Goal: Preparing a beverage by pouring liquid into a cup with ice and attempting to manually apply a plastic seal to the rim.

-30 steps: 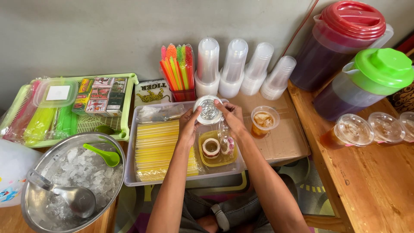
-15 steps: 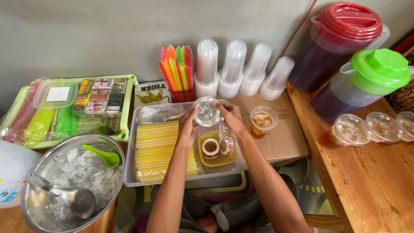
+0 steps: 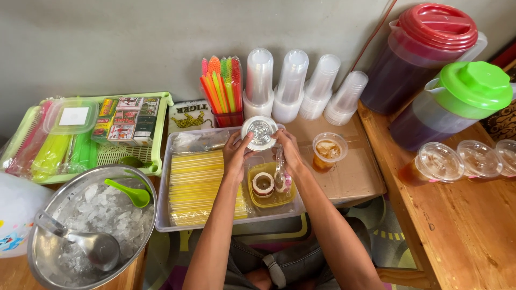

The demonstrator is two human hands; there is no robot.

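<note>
One pitcher (image 3: 424,53) has a red lid over dark liquid, the other pitcher (image 3: 457,104) a bright green lid. The tray (image 3: 156,161) is lime green, the scoop (image 3: 131,194) green, the straws (image 3: 201,188) pale yellow. The lid (image 3: 259,131) is clear with a white rim.

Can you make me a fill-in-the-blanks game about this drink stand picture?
1. Both hands hold a clear plastic ____.
2. The scoop lying on the ice is ____.
3. The taller pitcher has a ____ lid.
4. The open cup of iced drink stands on ____.

Missing words: lid; green; red; cardboard
</note>
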